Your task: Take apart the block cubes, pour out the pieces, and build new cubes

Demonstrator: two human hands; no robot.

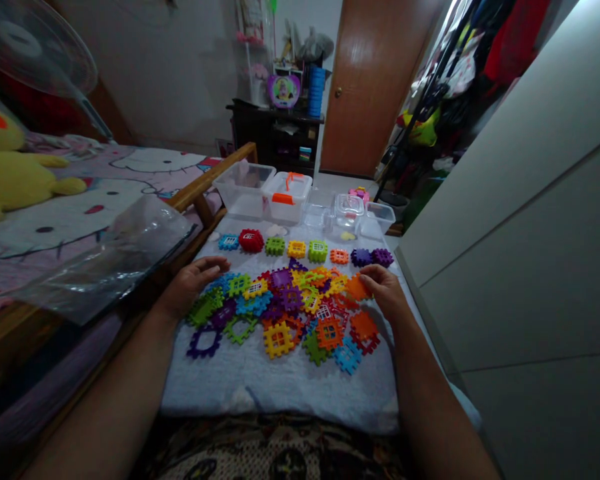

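A pile of colourful interlocking plastic tiles [279, 339] covers the middle of a cloth-covered table [280, 387]. Beside the pile's left edge is my left hand [193, 283], its fingers apart and nothing visible in them. My right hand [383, 285] pinches an orange tile [359, 287] at the pile's right edge. Behind the pile runs a row of sorted tile stacks, among them a blue one [229, 242], a red one [251, 241], a green one [318, 251] and a purple one [382, 257].
Clear plastic boxes line the far end, one with an orange-handled lid [287, 190]. A plastic bag [105, 260] lies on the wooden bed rail [190, 197] at left. White cabinets [530, 233] stand close on the right.
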